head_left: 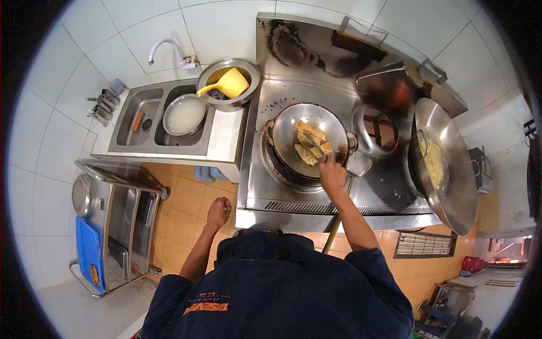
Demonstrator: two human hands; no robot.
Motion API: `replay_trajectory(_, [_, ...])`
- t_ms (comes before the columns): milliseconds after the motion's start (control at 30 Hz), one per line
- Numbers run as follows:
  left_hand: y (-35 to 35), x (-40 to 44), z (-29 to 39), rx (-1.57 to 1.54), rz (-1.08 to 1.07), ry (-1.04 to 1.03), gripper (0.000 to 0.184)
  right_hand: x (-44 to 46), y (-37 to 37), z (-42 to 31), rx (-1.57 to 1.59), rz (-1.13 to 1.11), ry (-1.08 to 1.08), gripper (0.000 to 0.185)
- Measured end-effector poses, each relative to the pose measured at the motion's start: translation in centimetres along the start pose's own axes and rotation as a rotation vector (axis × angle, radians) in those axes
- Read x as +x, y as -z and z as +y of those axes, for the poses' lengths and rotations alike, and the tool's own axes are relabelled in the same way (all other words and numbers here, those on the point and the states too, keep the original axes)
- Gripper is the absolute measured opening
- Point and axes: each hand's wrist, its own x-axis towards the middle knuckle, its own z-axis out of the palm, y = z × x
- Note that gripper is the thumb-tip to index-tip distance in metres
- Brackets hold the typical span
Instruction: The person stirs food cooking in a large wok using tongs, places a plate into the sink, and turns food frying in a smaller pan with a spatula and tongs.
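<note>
My right hand (332,174) is closed around metal tongs (312,141), which reach into a wok (285,121) on the stove. Under and beside the tongs' tips lie several golden-brown folded pieces of food (307,156) in the wok. Whether the tongs grip a piece, I cannot tell. Just right of that hand a ladle (358,165) rests on the stove, its long handle running toward me. My left hand (219,213) hangs above the floor in front of the counter, fingers curled with nothing visible in them.
A large tilted wok (451,198) with pale yellow food stands at the right. To the left are a double sink (131,107) holding a bowl of cloudy liquid (185,115) and a basin (248,68) with a yellow dipper (232,83). A metal cart (121,226) carries a blue tray (87,243).
</note>
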Motion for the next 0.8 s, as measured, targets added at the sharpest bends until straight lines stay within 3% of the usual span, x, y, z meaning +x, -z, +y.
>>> replay_trajectory(267, [0.2, 0.4, -0.3, 0.018, 0.008, 0.028, 0.012, 2.0, -4.4, -2.3, 0.049, -0.036, -0.03, 0.015])
replay_trajectory(500, [0.1, 0.9, -0.3, -0.002, -0.014, 0.01, 0.013, 2.1, -3.2, -2.3, 0.219, -0.098, -0.018, 0.018])
replay_trajectory(600, [0.0, 0.8, -0.3, 0.0, -0.015, 0.011, 0.013, 1.7, -1.6, -1.6, 0.24, -0.072, -0.054, 0.019])
replay_trajectory(700, [0.1, 1.0, -0.4, 0.001, -0.029, -0.016, 0.013, 2.2, -2.6, -0.9, 0.367, 0.115, -0.087, 0.017])
replay_trajectory(800, [0.0, 0.9, -0.2, -0.02, -0.048, 0.011, 0.012, 2.3, -0.1, -0.1, 1.135, -0.263, -0.335, 0.017])
